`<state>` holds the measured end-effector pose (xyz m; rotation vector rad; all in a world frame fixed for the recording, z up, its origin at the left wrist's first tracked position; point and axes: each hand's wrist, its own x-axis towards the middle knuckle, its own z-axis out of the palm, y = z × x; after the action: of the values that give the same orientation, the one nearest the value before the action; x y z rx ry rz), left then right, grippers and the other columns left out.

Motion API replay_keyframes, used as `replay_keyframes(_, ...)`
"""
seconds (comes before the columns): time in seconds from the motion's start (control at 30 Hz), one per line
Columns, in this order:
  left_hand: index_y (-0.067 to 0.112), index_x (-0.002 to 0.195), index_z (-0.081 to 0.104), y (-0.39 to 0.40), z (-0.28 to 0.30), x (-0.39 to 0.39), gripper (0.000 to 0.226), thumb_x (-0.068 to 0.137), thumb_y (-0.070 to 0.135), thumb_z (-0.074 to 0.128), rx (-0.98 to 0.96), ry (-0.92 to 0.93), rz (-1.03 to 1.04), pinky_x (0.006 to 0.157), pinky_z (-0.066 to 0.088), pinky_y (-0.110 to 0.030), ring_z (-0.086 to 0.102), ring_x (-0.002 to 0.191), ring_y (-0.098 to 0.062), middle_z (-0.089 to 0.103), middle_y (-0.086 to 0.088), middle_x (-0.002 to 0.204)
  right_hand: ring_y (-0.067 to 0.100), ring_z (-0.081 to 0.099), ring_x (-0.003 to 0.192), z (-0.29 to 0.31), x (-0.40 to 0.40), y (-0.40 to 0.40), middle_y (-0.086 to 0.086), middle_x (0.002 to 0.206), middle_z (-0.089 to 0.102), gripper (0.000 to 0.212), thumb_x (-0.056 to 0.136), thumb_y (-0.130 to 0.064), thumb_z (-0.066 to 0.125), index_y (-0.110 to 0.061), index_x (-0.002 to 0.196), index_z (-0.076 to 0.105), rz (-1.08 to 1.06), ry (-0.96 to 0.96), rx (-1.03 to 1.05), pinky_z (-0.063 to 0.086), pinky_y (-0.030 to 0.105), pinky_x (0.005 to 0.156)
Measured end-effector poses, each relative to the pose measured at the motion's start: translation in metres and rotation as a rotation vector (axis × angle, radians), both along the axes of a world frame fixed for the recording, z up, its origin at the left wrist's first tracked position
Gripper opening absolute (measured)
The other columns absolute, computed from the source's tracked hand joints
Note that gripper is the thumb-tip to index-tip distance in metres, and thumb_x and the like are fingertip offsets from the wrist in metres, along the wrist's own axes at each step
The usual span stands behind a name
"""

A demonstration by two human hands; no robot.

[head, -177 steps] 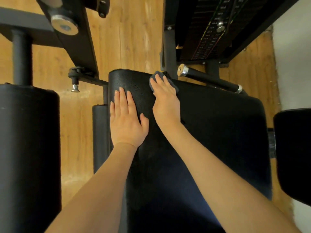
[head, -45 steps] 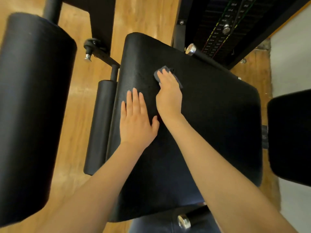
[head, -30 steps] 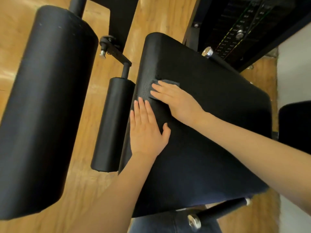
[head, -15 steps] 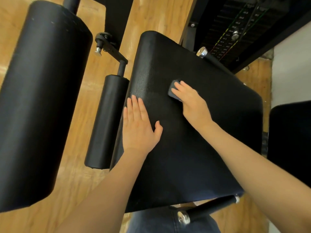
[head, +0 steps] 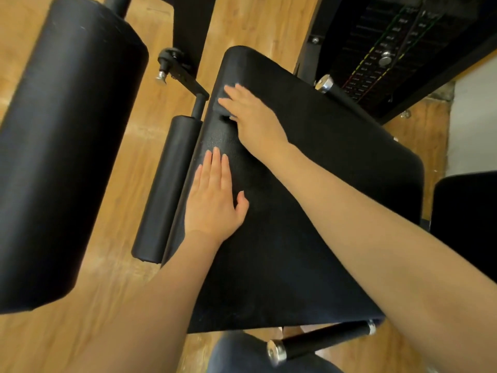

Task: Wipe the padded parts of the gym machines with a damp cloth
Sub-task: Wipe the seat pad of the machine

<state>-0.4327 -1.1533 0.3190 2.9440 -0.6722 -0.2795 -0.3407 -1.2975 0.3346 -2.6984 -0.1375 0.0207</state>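
A wide black padded seat (head: 336, 168) fills the middle of the view. My right hand (head: 252, 119) lies flat near the seat's far left edge and presses a dark grey cloth (head: 221, 106) onto the padding. Most of the cloth is hidden under the fingers. My left hand (head: 213, 197) rests flat on the padding near the left edge, fingers straight and together, a little nearer to me than the right hand.
A big black roller pad (head: 64, 146) stands at the left and a thin one (head: 166, 184) beside the seat. A weight stack (head: 382, 52) is at the back right, a black pad (head: 465, 224) at the right, handle bars (head: 320, 341) in front, wooden floor (head: 126, 157) below.
My right hand has slid the cloth from the seat's middle back toward its far left edge. Over the earlier frames it swept left and right. My left hand has stayed flat in place.
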Motion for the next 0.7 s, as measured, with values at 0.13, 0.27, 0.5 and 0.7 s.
replay_keyframes(0.13,-0.003,0.151,0.015,0.0,0.0,0.001,0.075,0.093,0.037,0.042,0.008,-0.003,-0.005,0.118,0.004,-0.036,0.009,0.149,-0.03,0.013,-0.021,0.159,0.029,0.029,0.138,-0.021,-0.037,-0.004,0.012,0.146,0.04,0.053,0.085,0.011,0.045,-0.005,0.136,0.046,-0.014,-0.06,0.075,0.024,0.035,0.11)
replay_keyframes(0.27,-0.005,0.15,0.021,0.001,-0.002,0.0,0.074,0.093,0.033,0.048,-0.006,-0.018,-0.006,0.118,0.009,-0.039,0.015,0.148,-0.032,0.019,-0.023,0.158,0.026,0.035,0.135,-0.034,-0.087,-0.04,0.01,0.141,0.046,0.055,0.081,0.016,0.047,-0.005,0.131,0.051,-0.159,-0.059,0.135,0.027,0.029,0.105)
replay_keyframes(0.5,-0.006,0.149,0.021,-0.001,0.0,-0.001,0.072,0.094,0.033,0.045,0.004,-0.021,-0.012,0.119,0.01,-0.04,0.014,0.148,-0.034,0.019,-0.024,0.158,0.014,0.021,0.142,-0.043,-0.155,-0.1,0.0,0.151,0.032,0.058,0.089,0.013,0.04,-0.015,0.14,0.041,-0.49,0.116,0.064,0.014,0.017,0.106)
replay_keyframes(0.7,-0.006,0.138,0.046,-0.003,-0.002,-0.004,0.061,0.091,0.029,0.029,0.02,-0.121,-0.205,0.115,0.021,-0.046,0.035,0.139,-0.038,0.042,-0.024,0.146,0.016,0.022,0.142,-0.041,-0.133,-0.077,0.002,0.15,0.033,0.047,0.092,0.008,0.044,-0.011,0.134,0.049,-0.649,0.012,0.129,0.018,0.023,0.111)
